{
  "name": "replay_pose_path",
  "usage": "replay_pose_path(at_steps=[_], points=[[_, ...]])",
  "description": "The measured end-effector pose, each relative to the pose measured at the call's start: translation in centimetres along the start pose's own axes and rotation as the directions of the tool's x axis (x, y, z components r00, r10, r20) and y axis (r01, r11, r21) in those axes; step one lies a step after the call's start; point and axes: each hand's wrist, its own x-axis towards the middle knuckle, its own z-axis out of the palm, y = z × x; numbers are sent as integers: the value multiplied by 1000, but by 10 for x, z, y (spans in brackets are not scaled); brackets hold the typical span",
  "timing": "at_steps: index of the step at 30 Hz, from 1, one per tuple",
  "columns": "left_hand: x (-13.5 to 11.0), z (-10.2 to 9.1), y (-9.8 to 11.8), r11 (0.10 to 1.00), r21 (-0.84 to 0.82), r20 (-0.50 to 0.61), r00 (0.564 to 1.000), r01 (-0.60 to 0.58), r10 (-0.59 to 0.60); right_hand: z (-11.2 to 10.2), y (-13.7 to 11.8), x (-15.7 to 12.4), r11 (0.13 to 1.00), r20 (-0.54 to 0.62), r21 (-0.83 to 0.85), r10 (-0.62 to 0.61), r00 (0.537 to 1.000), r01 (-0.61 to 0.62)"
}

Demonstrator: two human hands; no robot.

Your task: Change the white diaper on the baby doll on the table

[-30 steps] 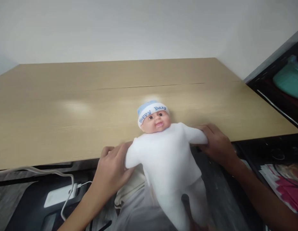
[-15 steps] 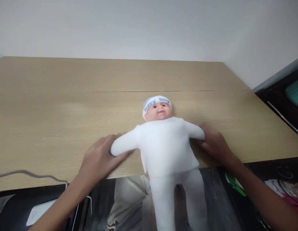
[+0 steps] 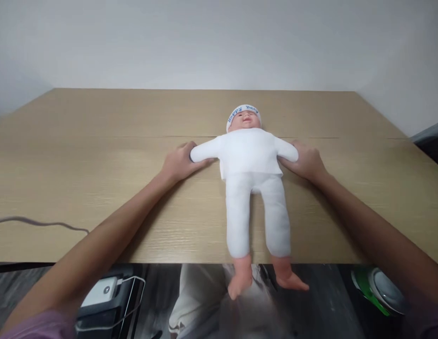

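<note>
A baby doll (image 3: 250, 153) in a white top and trousers lies face up on the wooden table (image 3: 99, 188). Its head, wearing a white cap with blue lettering, points to the far side, and its bare feet stick out past the near edge. My left hand (image 3: 180, 162) is wrapped round the end of the doll's arm on the left, thumb above and fingers partly beneath. On the other side, my right hand (image 3: 305, 162) grips the other sleeve end the same way. Both doll hands are hidden.
A grey cable (image 3: 42, 222) runs over the table at the left. Below the near edge are a white device (image 3: 101, 292) with a cord and a green-rimmed container (image 3: 379, 289). A pale wall (image 3: 212, 42) stands behind the table.
Both hands have moved the doll away from me, farther onto the table. Its legs now rest on the tabletop, and its feet have come into view.
</note>
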Motion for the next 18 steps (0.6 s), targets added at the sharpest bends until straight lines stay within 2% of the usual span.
replay_pose_path(at_steps=[5,8,13,18], points=[[43,19,-14,995,88,-242,968,-51,71,11,-4,37,998,-23,-12,56,998,-56],[71,31,-27,990,126,-329,938,-68,107,25,3,59,997,-68,-2,74,995,-74],[105,40,-41,988,133,-368,921,-82,127,45,22,91,998,-109,22,63,992,-61],[124,44,-41,990,126,-363,927,-56,99,53,31,118,997,-117,16,74,990,-72]])
